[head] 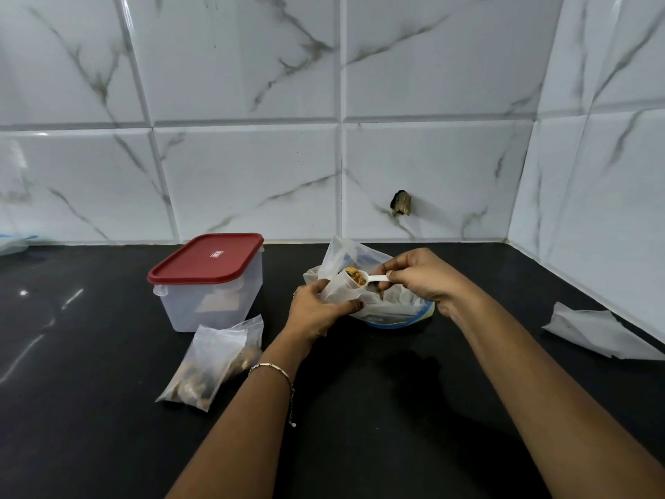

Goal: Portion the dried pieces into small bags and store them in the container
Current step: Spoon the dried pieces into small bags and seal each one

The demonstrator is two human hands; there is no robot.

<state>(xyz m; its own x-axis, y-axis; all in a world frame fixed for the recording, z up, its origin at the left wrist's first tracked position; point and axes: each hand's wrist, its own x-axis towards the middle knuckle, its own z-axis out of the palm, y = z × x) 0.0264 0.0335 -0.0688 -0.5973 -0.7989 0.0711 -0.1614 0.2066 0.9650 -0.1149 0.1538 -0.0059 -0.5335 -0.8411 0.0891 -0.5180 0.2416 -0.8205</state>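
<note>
While the scoop (363,278) hung full of dried pieces right over the small bag's (340,288) mouth, handle running sideways to the right hand (421,279) pinching it, bowl pointing left, the left hand (316,311) gripped that bag; filled bag (212,365) lay beside the lidded container (208,282)

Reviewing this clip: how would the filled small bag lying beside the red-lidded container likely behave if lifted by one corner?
The filled bag looks like thin, crinkled film, so it would probably sag. The dried pieces sit loose at its lower end and would likely shift. Whether its top is sealed cannot be told, so spilling seems possible.
</note>
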